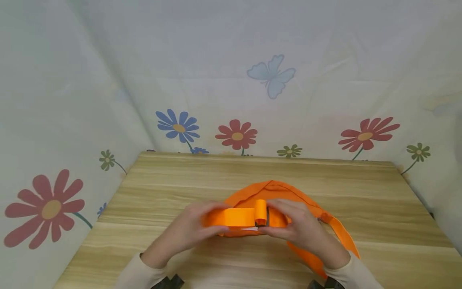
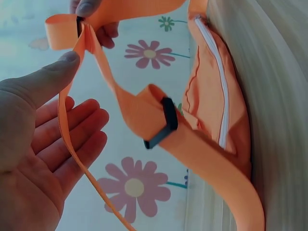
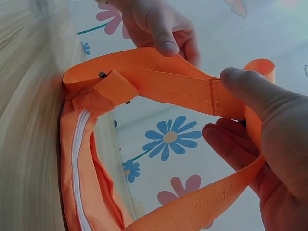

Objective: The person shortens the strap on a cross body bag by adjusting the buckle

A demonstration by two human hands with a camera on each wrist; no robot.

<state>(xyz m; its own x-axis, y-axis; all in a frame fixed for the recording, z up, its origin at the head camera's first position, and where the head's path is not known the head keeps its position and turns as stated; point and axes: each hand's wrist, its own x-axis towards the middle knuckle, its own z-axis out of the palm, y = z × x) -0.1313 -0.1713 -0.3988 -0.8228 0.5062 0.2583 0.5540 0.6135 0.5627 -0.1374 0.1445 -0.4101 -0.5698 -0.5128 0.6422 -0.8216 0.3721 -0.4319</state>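
Observation:
An orange waist bag [image 1: 274, 190] with a white zipper [image 2: 221, 82] lies on the table, its orange strap [image 1: 239, 217] raised between both hands. My left hand [image 1: 193, 226] holds the strap between thumb and fingers, the fingers fairly straight in the left wrist view. Close to a dark slider, my right hand [image 1: 301, 224] pinches the strap, where a short loop [image 1: 260, 208] of webbing stands up. Another black slider [image 2: 169, 120] sits on the strap nearer the bag. The right hand partly hides the slider by its fingertips.
The wood-grain table [image 1: 173, 180] spreads around the bag. Behind and beside it hangs a pale cloth [image 1: 202, 60] printed with flowers and a butterfly. A length of strap [image 1: 343, 237] trails beneath the right forearm toward the near side.

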